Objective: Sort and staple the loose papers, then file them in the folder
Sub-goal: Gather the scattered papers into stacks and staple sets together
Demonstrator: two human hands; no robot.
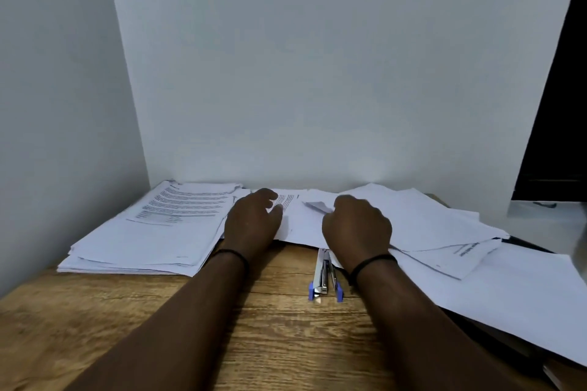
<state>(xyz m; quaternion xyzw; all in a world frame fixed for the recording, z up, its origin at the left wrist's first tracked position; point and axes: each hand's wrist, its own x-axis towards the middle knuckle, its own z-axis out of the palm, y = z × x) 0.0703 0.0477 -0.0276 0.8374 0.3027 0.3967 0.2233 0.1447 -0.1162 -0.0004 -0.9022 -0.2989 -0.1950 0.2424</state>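
On the wooden tabletop (158,311), seen from the head camera, both hands reach out onto the papers. The left hand (252,220) rests on the middle sheets (298,225) with its fingers loosely bent and a little spread; it holds nothing that I can see. The right hand (357,227) is curled, and its fingers seem to pinch a lifted corner of paper (317,206) just past its knuckles, though the fingertips are hidden, so I cannot be sure.

To the left of the left hand lies a neat stack of printed pages (152,232). To the right of the right hand lies a messy spread of loose papers (444,232). Between the two wrists, close to the right one, sits the stapler (324,276), partly tucked under the sheets. Something dark peeks out under the papers at the far right; it may be the folder, but I cannot tell.

The step looks like sorting. To do it well, the left hand should press the sheets flat while the right hand lifts only one page. Move slowly so pages do not slide. Keep the stapler free.
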